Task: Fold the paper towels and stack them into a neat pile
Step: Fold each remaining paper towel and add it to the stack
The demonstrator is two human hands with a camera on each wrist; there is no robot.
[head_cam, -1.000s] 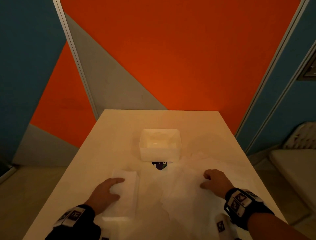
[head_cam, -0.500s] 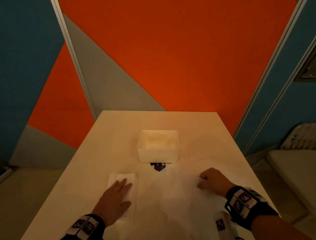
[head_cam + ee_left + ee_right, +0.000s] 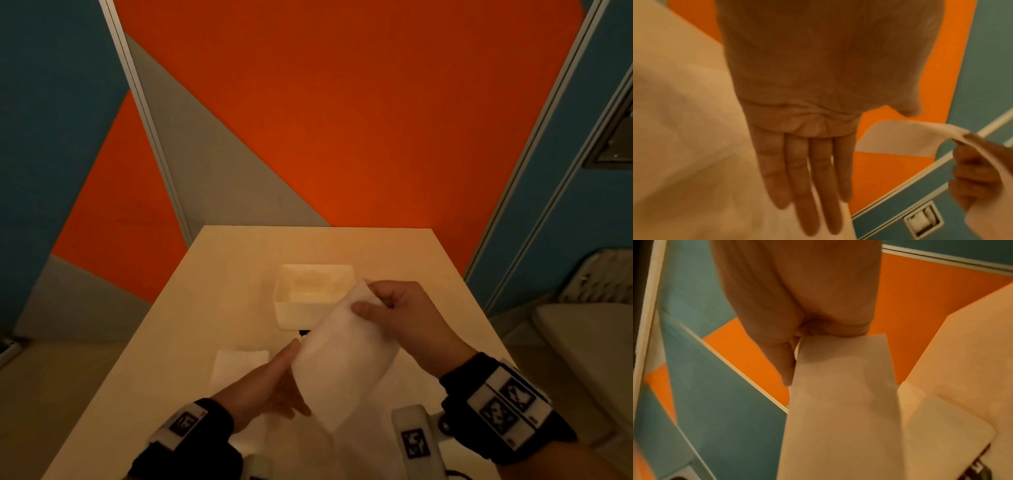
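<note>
Fingers of our right hand (image 3: 404,318) pinch the paper towel (image 3: 342,363) up high, so it hangs ready to fold. Our left hand (image 3: 267,383) stays flat, fingers straight, steadying its edge.

Soft matt white paper towel (image 3: 342,363), glossy white plastic tub (image 3: 313,296), smooth pale matt table (image 3: 239,274).

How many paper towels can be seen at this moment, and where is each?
2. One paper towel is lifted above the table, pinched by the right hand. One folded towel lies flat beside the left hand. More may be hidden under the hands.
</note>
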